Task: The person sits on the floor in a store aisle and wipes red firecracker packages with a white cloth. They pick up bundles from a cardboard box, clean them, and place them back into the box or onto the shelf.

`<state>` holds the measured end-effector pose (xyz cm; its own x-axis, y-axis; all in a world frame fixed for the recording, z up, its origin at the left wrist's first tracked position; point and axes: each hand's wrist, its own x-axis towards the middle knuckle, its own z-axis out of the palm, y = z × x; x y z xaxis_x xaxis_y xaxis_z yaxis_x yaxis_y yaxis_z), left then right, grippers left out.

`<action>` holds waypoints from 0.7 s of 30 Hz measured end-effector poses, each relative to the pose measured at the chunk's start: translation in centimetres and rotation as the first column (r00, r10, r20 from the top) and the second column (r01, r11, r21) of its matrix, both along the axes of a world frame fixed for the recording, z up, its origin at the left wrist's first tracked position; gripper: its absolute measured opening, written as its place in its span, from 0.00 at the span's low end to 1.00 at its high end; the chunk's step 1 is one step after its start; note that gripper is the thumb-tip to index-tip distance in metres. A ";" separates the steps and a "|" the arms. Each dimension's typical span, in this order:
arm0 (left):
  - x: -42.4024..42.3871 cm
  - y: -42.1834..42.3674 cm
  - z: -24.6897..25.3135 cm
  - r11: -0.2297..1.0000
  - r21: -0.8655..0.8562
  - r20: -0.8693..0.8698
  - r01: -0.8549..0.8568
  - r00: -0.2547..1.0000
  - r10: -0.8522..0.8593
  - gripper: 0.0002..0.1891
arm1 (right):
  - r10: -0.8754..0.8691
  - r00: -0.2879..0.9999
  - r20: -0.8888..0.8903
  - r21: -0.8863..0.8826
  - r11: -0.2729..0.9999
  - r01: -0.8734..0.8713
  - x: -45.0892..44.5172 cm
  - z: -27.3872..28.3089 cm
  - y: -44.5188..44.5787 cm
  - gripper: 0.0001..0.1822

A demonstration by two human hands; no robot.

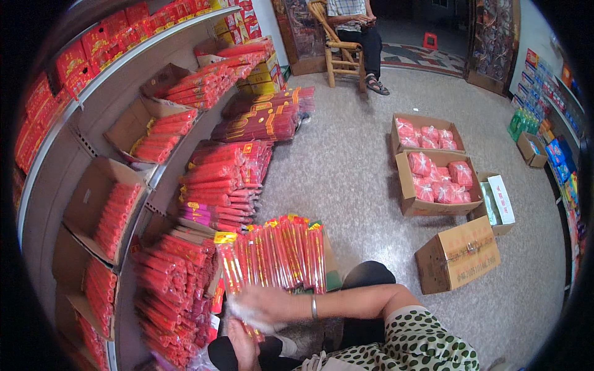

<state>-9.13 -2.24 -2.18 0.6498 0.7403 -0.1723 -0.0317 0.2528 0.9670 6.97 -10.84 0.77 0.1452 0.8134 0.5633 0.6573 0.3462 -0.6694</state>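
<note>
My right hand (267,303), blurred and wearing a silver bracelet, holds a crumpled white cloth or tissue (248,315) against the lower part of a clear-wrapped pack of red sticks (228,262) with a yellow top. Below it, my left hand (242,341) grips the bottom end of this pack. Right beside the pack, several similar red packs with yellow tops (283,252) lie side by side in a row on a green and brown carton (333,269). My knees, in dark cloth, are close to both hands.
Shelves (134,232) at the left hold cartons of red wrapped bundles. More bundles (222,176) are stacked on the floor. At the right stand a closed carton (464,257) and open cartons (436,211) of pink packets. A seated person (355,23) is on a bamboo chair (343,60) near the doorway.
</note>
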 end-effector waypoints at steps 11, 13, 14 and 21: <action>1.4 0.3 3.0 0.991 0.099 0.098 -0.085 0.992 0.075 0.24 | 0.039 0.985 0.169 0.012 0.999 -0.042 -0.7 1.3 -1.1 0.29; -0.3 0.5 3.7 0.968 0.082 -0.025 0.237 0.971 -0.236 0.26 | -0.065 0.993 0.100 0.086 0.995 0.056 1.0 1.1 -0.6 0.28; -0.3 -0.1 4.1 0.957 0.139 -0.068 0.253 0.967 -0.246 0.26 | -0.156 0.983 0.097 0.116 0.983 0.145 2.3 1.6 -0.4 0.29; -0.1 -1.5 4.4 0.971 -0.131 -0.037 0.199 0.978 -0.205 0.25 | -0.283 0.955 0.089 0.059 0.959 0.279 4.4 2.4 -0.7 0.26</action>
